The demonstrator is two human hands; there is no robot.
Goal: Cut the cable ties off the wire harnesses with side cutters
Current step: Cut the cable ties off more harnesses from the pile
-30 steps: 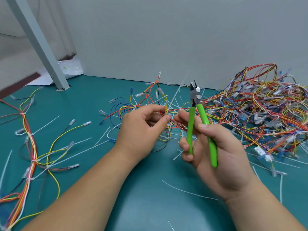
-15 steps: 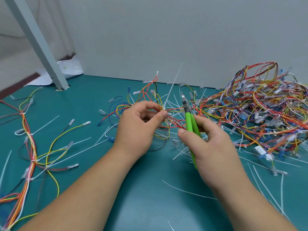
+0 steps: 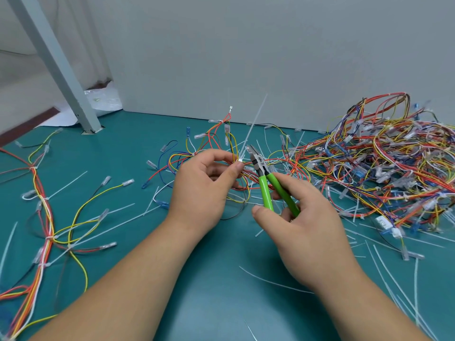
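Item: wire harness [image 3: 247,166], pinched by the left hand [image 3: 204,190] at its cable tie [image 3: 253,126], just left of the side cutters [image 3: 266,187]. The right hand [image 3: 302,232] grips the green handles; jaws slightly parted.
Method: slip one blade under the tie band alone, clear of insulation.
Obscured: band beneath the thumb; blade contact unclear.

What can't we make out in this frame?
Head view only:
- Whether the side cutters touch the cable tie: too small, wires clutter it.
- Left hand: fingers under the wire harness hidden by the hand's back.
- Wire pile, right: cut off by the frame edge.
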